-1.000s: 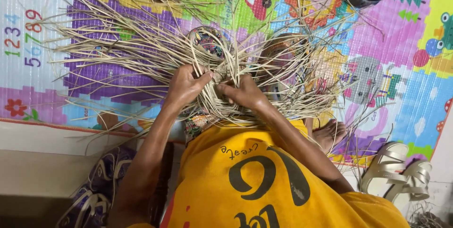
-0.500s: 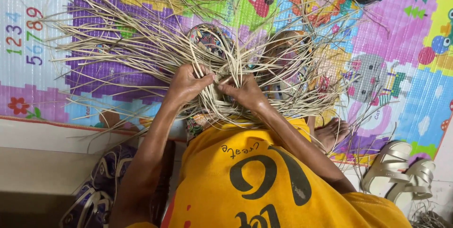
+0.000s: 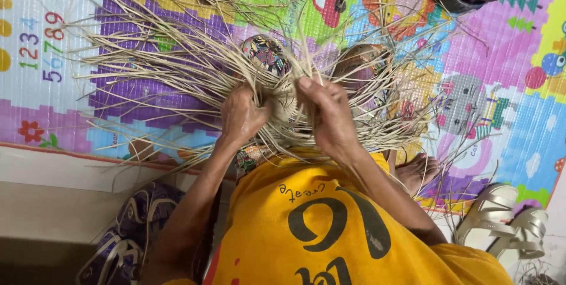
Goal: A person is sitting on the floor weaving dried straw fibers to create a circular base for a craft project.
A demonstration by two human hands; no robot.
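Since a second ago, both hands have lifted onto the pale, half-woven basket of thin cane strips (image 3: 283,105) at frame centre. The left hand (image 3: 243,114) and right hand (image 3: 330,117) each close on loose strands, suggesting weaving continues over the colourful foam play mat (image 3: 489,84).

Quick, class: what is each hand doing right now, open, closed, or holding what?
Left hand: closed on pale reed strips of the half-woven basket.
Right hand: closed on strips of the same basket.
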